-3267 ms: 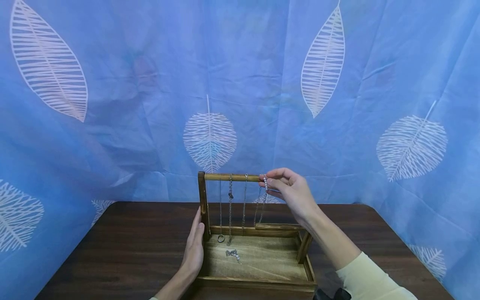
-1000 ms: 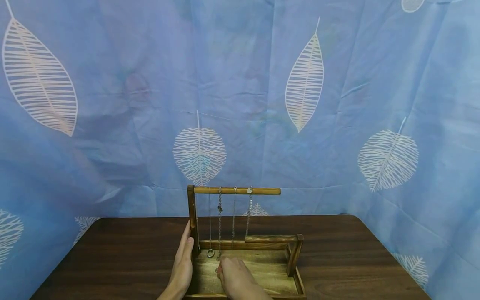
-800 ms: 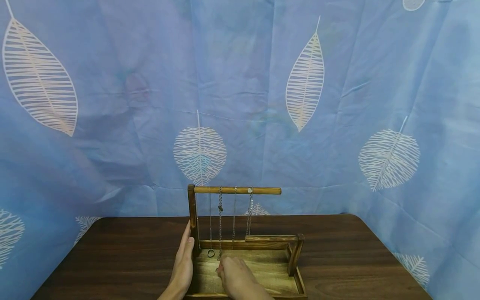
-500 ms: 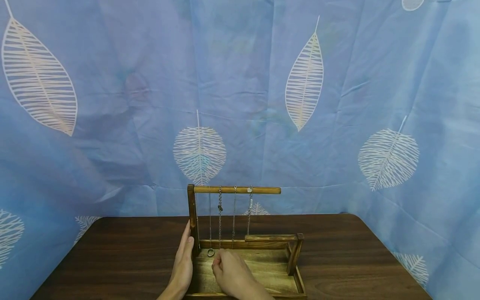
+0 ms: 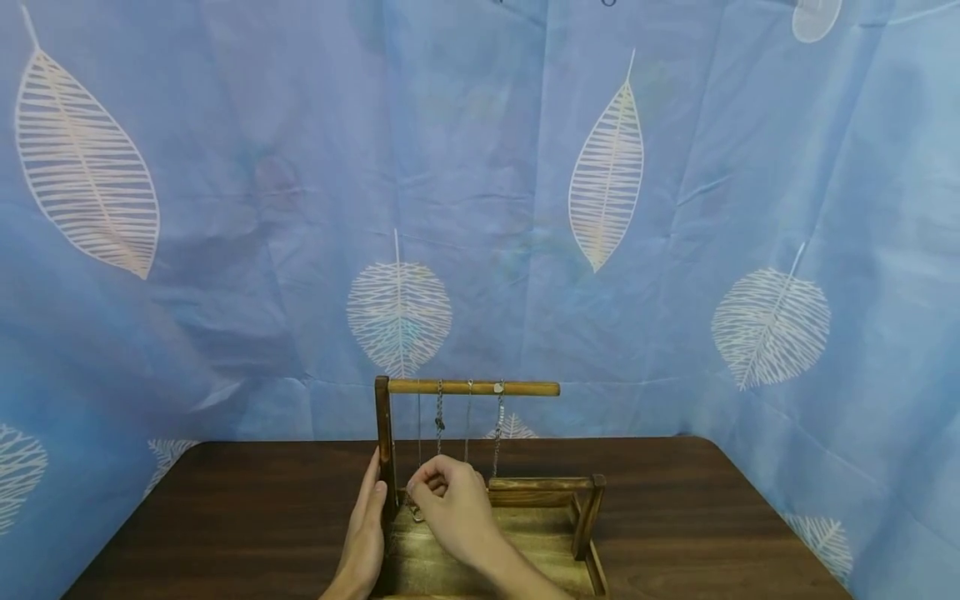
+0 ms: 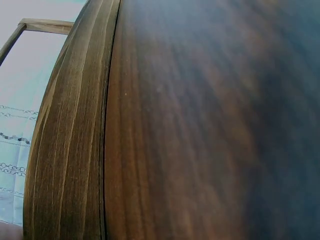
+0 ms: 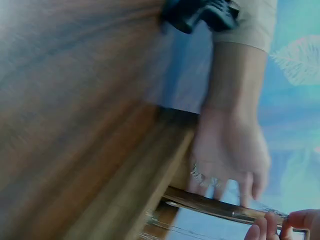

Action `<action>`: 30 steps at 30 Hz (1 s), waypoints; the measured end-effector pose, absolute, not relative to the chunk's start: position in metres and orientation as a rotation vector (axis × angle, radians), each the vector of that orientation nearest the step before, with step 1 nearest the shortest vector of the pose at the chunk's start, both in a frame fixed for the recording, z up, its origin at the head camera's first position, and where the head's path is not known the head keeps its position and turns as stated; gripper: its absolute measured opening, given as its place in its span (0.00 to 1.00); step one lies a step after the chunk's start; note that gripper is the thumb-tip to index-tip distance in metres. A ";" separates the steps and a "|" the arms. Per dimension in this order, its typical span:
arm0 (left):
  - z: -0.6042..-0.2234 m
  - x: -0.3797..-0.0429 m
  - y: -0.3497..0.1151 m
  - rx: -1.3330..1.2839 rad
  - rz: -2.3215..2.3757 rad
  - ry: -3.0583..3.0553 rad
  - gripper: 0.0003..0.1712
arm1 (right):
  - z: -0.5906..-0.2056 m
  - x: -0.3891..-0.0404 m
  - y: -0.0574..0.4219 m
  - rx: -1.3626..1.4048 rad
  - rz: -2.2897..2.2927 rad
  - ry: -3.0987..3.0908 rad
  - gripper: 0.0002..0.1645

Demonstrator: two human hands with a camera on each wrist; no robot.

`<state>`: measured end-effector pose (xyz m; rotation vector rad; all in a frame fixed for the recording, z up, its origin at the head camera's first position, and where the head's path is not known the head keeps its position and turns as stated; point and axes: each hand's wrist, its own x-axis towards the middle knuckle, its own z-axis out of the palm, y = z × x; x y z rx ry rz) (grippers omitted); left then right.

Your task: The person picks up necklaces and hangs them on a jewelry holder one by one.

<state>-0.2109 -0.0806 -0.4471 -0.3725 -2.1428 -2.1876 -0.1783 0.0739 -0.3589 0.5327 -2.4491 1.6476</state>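
Note:
My left hand (image 5: 363, 525) lies flat with straight fingers along the tall left post (image 5: 384, 433) of a wooden jewelry stand. Over the left part of its tray (image 5: 540, 537), my right hand (image 5: 457, 512) pinches a thin silver chain (image 7: 272, 209) between thumb and fingertips. Shiny silver bits of jewelry (image 7: 197, 175) overlap the left fingers in the right wrist view. From the upper bar (image 5: 532, 388) hang several silver chains, among them a chunky one (image 5: 439, 417), a fine one (image 5: 468, 421) and a bracelet (image 5: 498, 429). A ring pendant (image 5: 417, 515) dangles just below the right fingertips.
A shorter, lower bar (image 5: 543, 483) stands on a post (image 5: 588, 517) at the stand's right. The stand sits on a dark wood table (image 5: 660, 517). A blue curtain with white leaf prints (image 5: 487, 208) rises behind it.
My right hand let go of the bracelet on the upper bar, reached down into the tray, and has risen leftward pinching a chain. The left hand stays at the post. The head view tilted up.

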 end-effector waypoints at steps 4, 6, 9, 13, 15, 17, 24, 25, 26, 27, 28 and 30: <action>-0.448 -0.210 -0.080 -0.375 -2.188 -2.142 0.37 | -0.335 -0.181 0.073 0.517 1.662 -2.436 0.06; -0.448 -0.210 -0.079 -0.376 -2.187 -2.142 0.37 | -0.325 -0.185 0.074 0.508 1.695 -2.429 0.07; -0.448 -0.211 -0.079 -0.369 -2.183 -2.145 0.37 | -0.310 -0.189 0.076 0.519 1.756 -2.392 0.09; -0.447 -0.211 -0.079 -0.356 -2.164 -2.162 0.37 | -0.294 -0.195 0.080 0.522 1.837 -2.335 0.10; -0.447 -0.211 -0.079 -0.348 -2.148 -2.175 0.37 | -0.287 -0.198 0.082 0.506 1.886 -2.315 0.10; -0.446 -0.211 -0.078 -0.337 -2.137 -2.183 0.37 | -0.282 -0.201 0.083 0.476 1.947 -2.291 0.10; -0.447 -0.211 -0.078 -0.338 -2.135 -2.185 0.37 | -0.274 -0.206 0.083 0.394 2.067 -2.244 0.08; -0.447 -0.211 -0.078 -0.339 -2.135 -2.187 0.37 | -0.273 -0.206 0.084 0.389 2.084 -2.235 0.08; -0.447 -0.211 -0.078 -0.339 -2.137 -2.188 0.37 | -0.273 -0.207 0.084 0.383 2.102 -2.228 0.07; -0.447 -0.211 -0.078 -0.341 -2.138 -2.188 0.37 | -0.273 -0.208 0.084 0.378 2.117 -2.220 0.07; -0.447 -0.211 -0.078 -0.341 -2.139 -2.188 0.37 | -0.273 -0.208 0.085 0.376 2.132 -2.212 0.07; -0.448 -0.211 -0.079 -0.343 -2.147 -2.180 0.37 | -0.273 -0.210 0.086 0.376 2.151 -2.199 0.08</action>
